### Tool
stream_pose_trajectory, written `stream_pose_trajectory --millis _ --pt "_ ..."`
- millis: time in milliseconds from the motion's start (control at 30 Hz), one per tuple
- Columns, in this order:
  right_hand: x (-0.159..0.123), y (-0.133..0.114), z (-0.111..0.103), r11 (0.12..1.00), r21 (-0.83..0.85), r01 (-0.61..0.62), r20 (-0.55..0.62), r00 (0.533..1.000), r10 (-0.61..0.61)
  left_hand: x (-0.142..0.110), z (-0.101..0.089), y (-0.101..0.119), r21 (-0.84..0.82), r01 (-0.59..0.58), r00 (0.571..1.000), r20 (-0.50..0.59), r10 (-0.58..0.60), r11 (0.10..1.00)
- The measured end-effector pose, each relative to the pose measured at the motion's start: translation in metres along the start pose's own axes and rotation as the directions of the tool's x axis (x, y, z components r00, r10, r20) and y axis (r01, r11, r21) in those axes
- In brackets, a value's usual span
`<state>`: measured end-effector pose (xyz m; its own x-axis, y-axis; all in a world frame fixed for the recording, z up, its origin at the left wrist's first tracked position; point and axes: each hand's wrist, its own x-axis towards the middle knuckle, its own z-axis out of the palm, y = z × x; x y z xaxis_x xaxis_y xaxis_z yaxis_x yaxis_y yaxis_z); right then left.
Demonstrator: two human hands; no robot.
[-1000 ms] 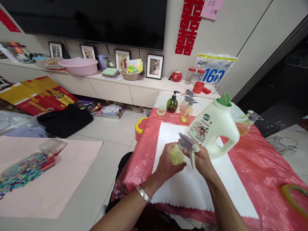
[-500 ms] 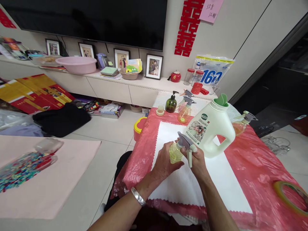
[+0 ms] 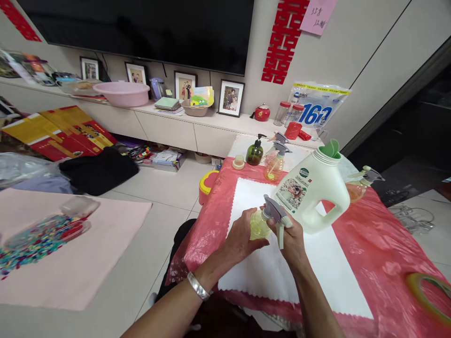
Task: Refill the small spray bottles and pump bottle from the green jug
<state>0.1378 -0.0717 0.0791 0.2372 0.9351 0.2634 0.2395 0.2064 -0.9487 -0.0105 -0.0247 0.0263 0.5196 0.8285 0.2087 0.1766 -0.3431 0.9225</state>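
Observation:
A small yellow spray bottle (image 3: 260, 225) with a grey trigger head (image 3: 276, 212) is held over the white cloth (image 3: 282, 263). My left hand (image 3: 243, 237) is wrapped round the bottle's body. My right hand (image 3: 291, 234) is closed on the grey trigger head at the neck. Just behind them a large pale green jug (image 3: 312, 188) with a green funnel-like piece (image 3: 330, 148) in its mouth stands on the cloth.
A red plastic sheet (image 3: 380, 244) covers the table. At its far end stand a dark green pump bottle (image 3: 254, 152), two more spray bottles (image 3: 275, 164) and a small cap (image 3: 238, 162). Another spray bottle (image 3: 359, 183) sits at the right; a tape roll (image 3: 428, 291) lies near right.
The hands and bottle stay in nearly the same grip; only the camera view has shifted slightly.

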Motion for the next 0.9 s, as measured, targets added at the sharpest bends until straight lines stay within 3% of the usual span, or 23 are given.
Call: stream_pose_trajectory --millis 100,200,367,667,900 --pt "0.003 0.003 0.001 1.000 -0.007 0.014 0.002 1.000 -0.014 -0.002 -0.004 0.009 0.021 -0.025 1.000 -0.019 0.025 0.999" --pt "0.004 0.003 0.002 0.999 -0.023 0.030 -0.001 1.000 -0.030 -0.003 -0.004 0.023 0.045 -0.079 0.990 -0.112 0.083 0.996" --pt "0.005 -0.006 -0.003 0.997 -0.051 0.064 0.029 0.998 -0.063 -0.001 0.005 0.037 -0.045 -0.106 0.969 -0.231 0.093 0.993" --pt "0.018 -0.020 -0.022 0.976 -0.174 0.128 0.153 0.983 -0.102 0.002 0.009 0.037 -0.113 -0.115 0.969 -0.233 0.086 0.987" --pt "0.016 -0.013 -0.016 0.972 -0.177 0.155 0.089 0.986 -0.141 0.004 0.008 0.038 -0.118 -0.097 0.973 -0.222 0.068 0.988"
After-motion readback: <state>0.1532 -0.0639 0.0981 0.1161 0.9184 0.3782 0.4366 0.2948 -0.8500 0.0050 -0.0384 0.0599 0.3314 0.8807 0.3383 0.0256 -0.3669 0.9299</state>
